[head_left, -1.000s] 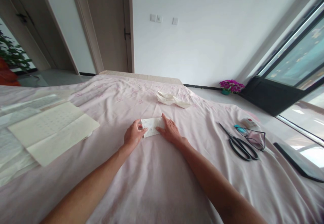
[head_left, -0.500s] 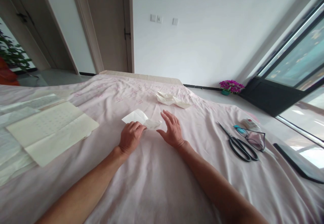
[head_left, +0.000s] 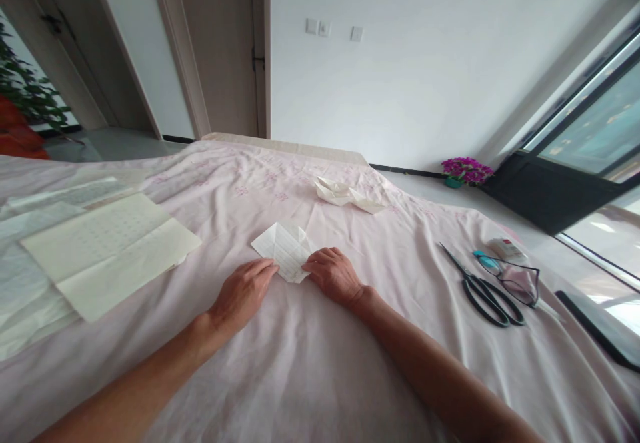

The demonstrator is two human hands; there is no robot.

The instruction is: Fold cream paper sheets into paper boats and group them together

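A folded sheet of lined white paper (head_left: 284, 248) lies on the pink cloth in front of me, diamond-shaped with creases across it. My left hand (head_left: 243, 291) is closed, its fingertips pinching the paper's lower left edge. The right corner is gripped between the thumb and bent fingers of my right hand (head_left: 334, 273), which covers part of that side. Farther off rests a folded paper boat (head_left: 345, 195), touched by neither hand.
Several papers, with a creased cream sheet (head_left: 113, 249) on top, lie at the left. To the right are black-handled scissors (head_left: 487, 293), eyeglasses (head_left: 520, 281), a small white box (head_left: 507, 249) and a dark flat object (head_left: 600, 329). Wrinkled pink cloth (head_left: 300, 369) covers the surface.
The paper has turned and now shows a broader, lined diamond face. My right hand, spread and apart from it before, has closed on its right corner. The view has shifted slightly.
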